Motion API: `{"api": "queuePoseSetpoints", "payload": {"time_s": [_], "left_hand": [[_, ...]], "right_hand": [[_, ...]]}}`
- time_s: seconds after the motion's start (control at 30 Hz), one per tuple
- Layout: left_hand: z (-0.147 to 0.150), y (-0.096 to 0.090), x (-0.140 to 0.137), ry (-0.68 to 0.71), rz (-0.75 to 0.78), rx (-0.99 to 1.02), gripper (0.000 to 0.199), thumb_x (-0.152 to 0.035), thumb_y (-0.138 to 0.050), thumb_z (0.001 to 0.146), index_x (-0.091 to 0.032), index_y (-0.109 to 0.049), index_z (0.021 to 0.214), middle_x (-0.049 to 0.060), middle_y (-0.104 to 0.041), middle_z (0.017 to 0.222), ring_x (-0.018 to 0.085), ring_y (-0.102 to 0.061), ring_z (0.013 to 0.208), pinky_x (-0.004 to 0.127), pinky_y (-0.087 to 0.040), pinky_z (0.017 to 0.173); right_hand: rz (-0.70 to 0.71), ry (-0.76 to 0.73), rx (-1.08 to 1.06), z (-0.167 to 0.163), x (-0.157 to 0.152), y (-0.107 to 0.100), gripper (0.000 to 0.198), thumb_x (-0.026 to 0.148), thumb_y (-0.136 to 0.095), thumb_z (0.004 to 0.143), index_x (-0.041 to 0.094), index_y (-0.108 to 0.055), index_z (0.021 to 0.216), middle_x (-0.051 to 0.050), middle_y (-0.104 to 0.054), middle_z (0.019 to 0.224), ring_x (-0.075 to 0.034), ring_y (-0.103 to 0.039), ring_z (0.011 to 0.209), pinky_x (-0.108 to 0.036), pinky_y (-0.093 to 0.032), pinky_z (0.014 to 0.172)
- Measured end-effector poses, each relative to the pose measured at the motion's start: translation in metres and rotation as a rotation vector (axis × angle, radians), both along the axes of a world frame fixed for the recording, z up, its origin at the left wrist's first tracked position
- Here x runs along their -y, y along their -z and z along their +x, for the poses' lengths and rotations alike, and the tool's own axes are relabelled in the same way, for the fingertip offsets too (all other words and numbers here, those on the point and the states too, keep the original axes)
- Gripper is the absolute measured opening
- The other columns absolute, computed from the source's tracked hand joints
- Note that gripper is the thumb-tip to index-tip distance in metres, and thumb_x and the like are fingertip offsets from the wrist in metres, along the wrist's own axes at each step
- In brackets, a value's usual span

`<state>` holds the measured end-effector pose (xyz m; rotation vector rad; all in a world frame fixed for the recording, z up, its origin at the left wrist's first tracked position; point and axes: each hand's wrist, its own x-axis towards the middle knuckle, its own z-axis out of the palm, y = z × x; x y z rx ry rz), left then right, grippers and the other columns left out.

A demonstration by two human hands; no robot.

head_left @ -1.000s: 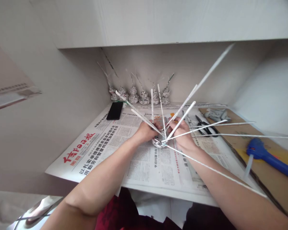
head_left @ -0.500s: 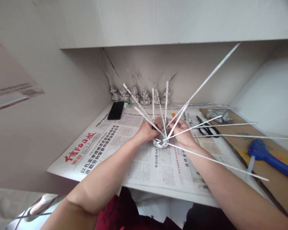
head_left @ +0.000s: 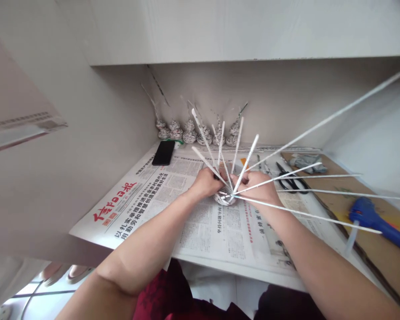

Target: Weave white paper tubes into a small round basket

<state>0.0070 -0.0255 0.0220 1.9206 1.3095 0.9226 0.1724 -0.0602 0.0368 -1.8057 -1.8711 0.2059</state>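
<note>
A small round woven piece of rolled newspaper (head_left: 225,198) sits above the newspaper-covered table, with several paper sticks fanning up and out of it. My left hand (head_left: 207,182) is closed on its left side, fingertips partly hidden behind the sticks. On the right, my right hand (head_left: 257,184) is closed around a long paper strip (head_left: 320,129) that runs up to the right edge of the view. Its thumb and fingers pinch close to the weave. One stick (head_left: 246,161) rises between the hands, and others cross in front of my right hand.
Several finished gourd-shaped weaves (head_left: 189,133) line the back wall. A black phone (head_left: 164,153) lies at left on the newspaper (head_left: 136,200). To the right are black scissors (head_left: 290,181), cardboard (head_left: 340,182), a grey crumpled cloth (head_left: 309,163) and a blue glue gun (head_left: 366,214). A shelf panel (head_left: 240,31) overhangs.
The long strip has swung down to the right, and my right hand has turned with it. A stick near that hand now stands apart from it. The view has shifted slightly.
</note>
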Motion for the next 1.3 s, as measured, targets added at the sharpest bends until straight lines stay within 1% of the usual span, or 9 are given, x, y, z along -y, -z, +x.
{"api": "queuePoseSetpoints", "payload": {"time_s": [0.13,0.2,0.27,0.4,0.63,0.7,0.9,1.13,1.3], "left_hand": [[0.0,-0.001,0.0,-0.02,0.038,-0.049,0.012,-0.023,-0.065,0.064,-0.015,-0.069,0.072,0.001,-0.068,0.069,0.014,-0.06,0.067,0.024,-0.046,0.064],[0.0,-0.001,0.001,-0.018,0.044,-0.047,0.013,-0.024,-0.066,0.064,-0.015,-0.07,0.074,0.002,-0.068,0.071,0.015,-0.061,0.069,0.024,-0.046,0.065],[0.0,-0.001,0.002,-0.002,0.049,-0.038,0.013,-0.023,-0.066,0.064,-0.016,-0.07,0.074,0.002,-0.069,0.072,0.016,-0.061,0.07,0.024,-0.046,0.065],[-0.001,0.001,0.001,0.002,0.052,-0.037,0.013,-0.018,-0.064,0.063,-0.016,-0.071,0.074,0.001,-0.069,0.071,0.015,-0.061,0.069,0.024,-0.046,0.064],[-0.004,0.002,-0.001,-0.011,0.049,-0.064,0.016,-0.018,-0.063,0.063,-0.016,-0.071,0.076,0.002,-0.07,0.074,0.017,-0.064,0.073,0.025,-0.047,0.065],[-0.003,0.0,0.0,-0.016,0.043,-0.059,0.016,-0.019,-0.063,0.063,-0.015,-0.071,0.076,0.003,-0.07,0.075,0.018,-0.064,0.074,0.025,-0.047,0.066],[-0.003,-0.004,-0.001,-0.017,0.0,-0.074,0.02,-0.018,-0.062,0.063,-0.014,-0.072,0.079,0.003,-0.07,0.073,0.017,-0.062,0.07,0.025,-0.047,0.065],[-0.004,-0.002,-0.001,-0.033,0.01,-0.13,0.025,-0.021,-0.063,0.064,-0.013,-0.072,0.086,0.004,-0.07,0.077,0.015,-0.06,0.069,0.025,-0.047,0.066],[-0.004,-0.002,-0.002,-0.024,0.026,-0.148,0.026,-0.022,-0.063,0.065,-0.014,-0.073,0.088,0.004,-0.07,0.078,0.015,-0.06,0.069,0.026,-0.047,0.066]], "right_hand": [[0.227,-0.09,0.205,-0.002,0.004,-0.005,0.021,0.04,-0.059,0.077,0.021,-0.067,0.077,-0.006,-0.068,0.077,-0.023,-0.057,0.08,-0.032,-0.04,0.07],[0.284,-0.174,0.259,-0.004,0.005,-0.004,0.014,0.03,-0.058,0.077,0.021,-0.068,0.083,-0.006,-0.069,0.087,-0.025,-0.055,0.092,-0.034,-0.039,0.08],[0.204,-0.231,0.256,-0.004,0.004,-0.003,0.014,0.022,-0.056,0.076,0.022,-0.069,0.083,-0.005,-0.068,0.086,-0.025,-0.056,0.089,-0.034,-0.038,0.079],[0.026,-0.268,0.069,-0.005,0.004,-0.001,0.02,0.017,-0.053,0.076,0.024,-0.068,0.088,-0.003,-0.067,0.083,-0.019,-0.058,0.076,-0.027,-0.038,0.066],[-0.022,-0.291,0.02,-0.007,0.006,-0.005,0.015,0.015,-0.051,0.074,0.022,-0.064,0.073,-0.002,-0.064,0.077,-0.016,-0.057,0.073,-0.024,-0.037,0.063],[-0.024,-0.3,0.021,-0.006,0.005,-0.004,0.016,0.015,-0.051,0.074,0.023,-0.065,0.075,-0.002,-0.065,0.078,-0.017,-0.057,0.074,-0.024,-0.037,0.064],[-0.025,-0.179,-0.047,0.0,-0.001,0.001,0.015,0.022,-0.058,0.071,0.024,-0.068,0.082,-0.001,-0.068,0.076,-0.018,-0.06,0.072,-0.026,-0.039,0.062],[-0.054,-0.248,-0.022,0.007,-0.008,0.008,0.017,0.018,-0.059,0.071,0.026,-0.067,0.083,-0.003,-0.069,0.081,-0.022,-0.062,0.073,-0.029,-0.039,0.06],[-0.108,-0.251,-0.015,0.007,-0.009,0.007,0.01,0.018,-0.061,0.068,0.025,-0.065,0.073,-0.002,-0.067,0.075,-0.021,-0.061,0.07,-0.029,-0.038,0.059]]}}
